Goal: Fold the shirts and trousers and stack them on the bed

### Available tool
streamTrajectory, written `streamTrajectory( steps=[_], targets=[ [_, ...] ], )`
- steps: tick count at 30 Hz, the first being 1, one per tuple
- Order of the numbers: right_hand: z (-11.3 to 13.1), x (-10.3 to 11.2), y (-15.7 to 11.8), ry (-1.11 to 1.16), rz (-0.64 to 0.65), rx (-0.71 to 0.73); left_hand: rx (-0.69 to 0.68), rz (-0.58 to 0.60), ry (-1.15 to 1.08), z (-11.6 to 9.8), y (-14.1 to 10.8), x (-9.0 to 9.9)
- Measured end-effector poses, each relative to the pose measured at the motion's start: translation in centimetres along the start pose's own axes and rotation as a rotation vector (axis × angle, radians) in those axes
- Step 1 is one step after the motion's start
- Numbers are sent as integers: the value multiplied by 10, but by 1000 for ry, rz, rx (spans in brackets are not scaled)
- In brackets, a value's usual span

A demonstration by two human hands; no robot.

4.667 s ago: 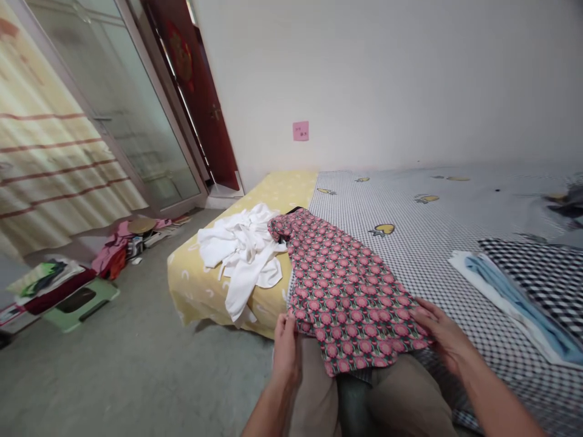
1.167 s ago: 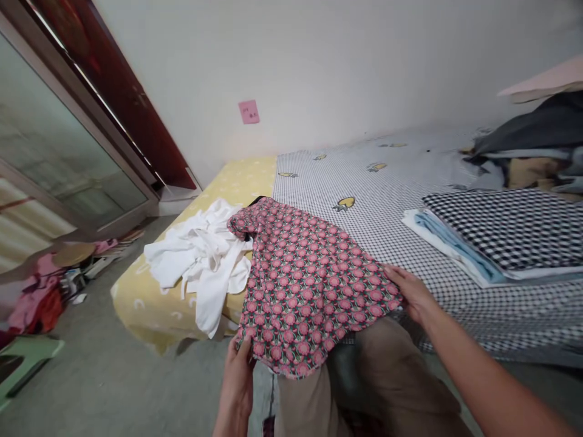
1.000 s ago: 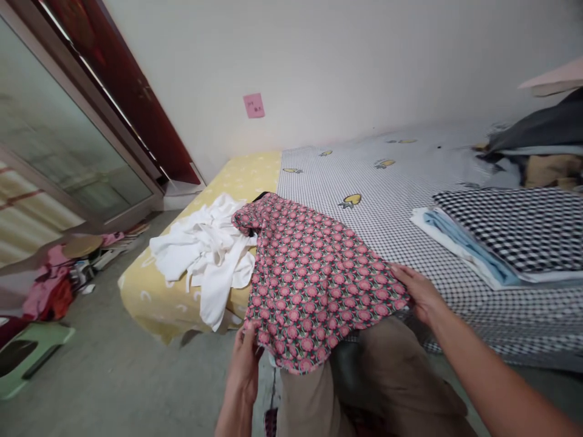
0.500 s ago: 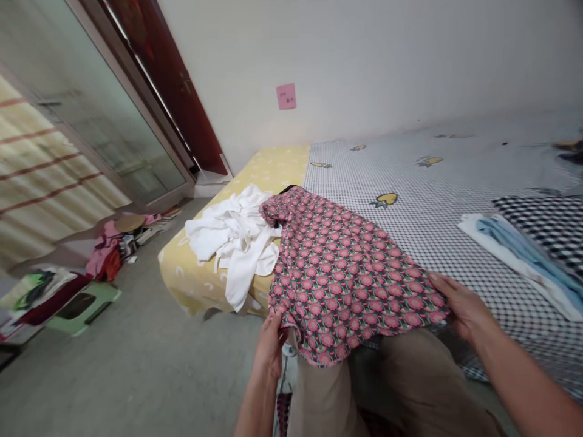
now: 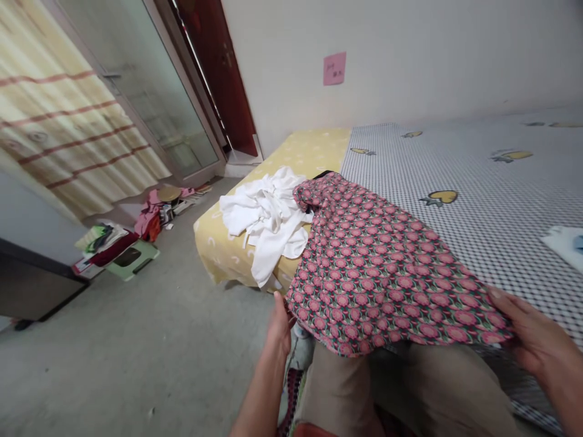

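A pink floral garment (image 5: 387, 261) is spread across the bed's edge and over my knees, its dark-trimmed end lying on the bed. My left hand (image 5: 280, 328) holds its lower left corner, the thumb on top and the other fingers partly hidden behind the cloth. At the lower right corner, my right hand (image 5: 528, 331) pinches the hem between thumb and fingers. A crumpled white cloth (image 5: 268, 215) lies beside the garment's upper left part, on the yellow sheet (image 5: 314, 145).
The checked sheet (image 5: 401, 164) covers the bed's right side, with a folded white cloth (image 5: 562, 246) at the right edge. On the floor at left, a green stool (image 5: 148, 258) stands under piled clothes (image 5: 102, 237). A pink note (image 5: 334, 68) is on the wall.
The view has turned left, so the bed and garment appear further right. The garment's left corner now lies flatter, and its hem is stretched wider between my hands.
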State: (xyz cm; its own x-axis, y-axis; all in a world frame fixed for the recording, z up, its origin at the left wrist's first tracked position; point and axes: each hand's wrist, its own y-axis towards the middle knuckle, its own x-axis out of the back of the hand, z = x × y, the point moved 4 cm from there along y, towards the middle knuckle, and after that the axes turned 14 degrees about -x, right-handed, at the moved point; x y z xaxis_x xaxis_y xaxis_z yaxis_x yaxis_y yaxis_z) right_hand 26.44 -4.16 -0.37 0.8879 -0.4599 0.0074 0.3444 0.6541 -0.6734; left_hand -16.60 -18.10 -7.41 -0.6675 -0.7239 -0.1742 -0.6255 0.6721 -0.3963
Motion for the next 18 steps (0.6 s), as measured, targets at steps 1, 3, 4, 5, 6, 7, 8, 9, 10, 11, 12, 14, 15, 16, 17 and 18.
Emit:
streamTrajectory(
  steps=[1, 3, 4, 5, 6, 7, 8, 9, 10, 11, 12, 14, 15, 16, 17, 18],
  targets=[
    [-1, 0, 1, 8, 7, -18, 3, -1, 1, 1, 1, -1],
    [-3, 2, 3, 26, 16, -66, 5, -5, 3, 1, 3, -2],
    [-3, 3, 4, 22, 10, -66, 3, -7, 5, 2, 3, -3],
    [-4, 4, 5, 18, 7, -63, 1, -9, 6, 2, 3, -4],
    [-4, 5, 7, 16, 5, -59, 0, -10, 7, 2, 3, -5],
    [-4, 5, 8, 18, 7, -52, 0, -10, 8, 3, 3, -5],
    [-4, 6, 10, 21, 9, -44, 1, -9, 10, 3, 4, -6],
    [-4, 7, 11, 26, 11, -35, 5, -8, 12, 3, 4, -5],
    [-5, 7, 13, 28, 13, -27, 11, -3, 14, 4, 5, -5],
    [-5, 8, 14, 28, 14, -22, 19, 4, 16, 4, 5, -4],
    [-5, 8, 15, 27, 16, -19, 27, 13, 18, 4, 5, -4],
    [-6, 8, 16, 34, 20, -14, 38, 28, 21, 3, 5, -5],
    [-6, 9, 16, 41, 21, -11, 38, 35, 20, 2, 4, -6],
    [-6, 9, 16, 45, 23, -8, 34, 44, 18, 0, 3, -7],
    [-6, 9, 16, 47, 26, -4, 29, 54, 14, -2, 1, -9],
    [-6, 10, 17, 45, 28, -2, 24, 67, 9, -4, -1, -12]
  ],
)
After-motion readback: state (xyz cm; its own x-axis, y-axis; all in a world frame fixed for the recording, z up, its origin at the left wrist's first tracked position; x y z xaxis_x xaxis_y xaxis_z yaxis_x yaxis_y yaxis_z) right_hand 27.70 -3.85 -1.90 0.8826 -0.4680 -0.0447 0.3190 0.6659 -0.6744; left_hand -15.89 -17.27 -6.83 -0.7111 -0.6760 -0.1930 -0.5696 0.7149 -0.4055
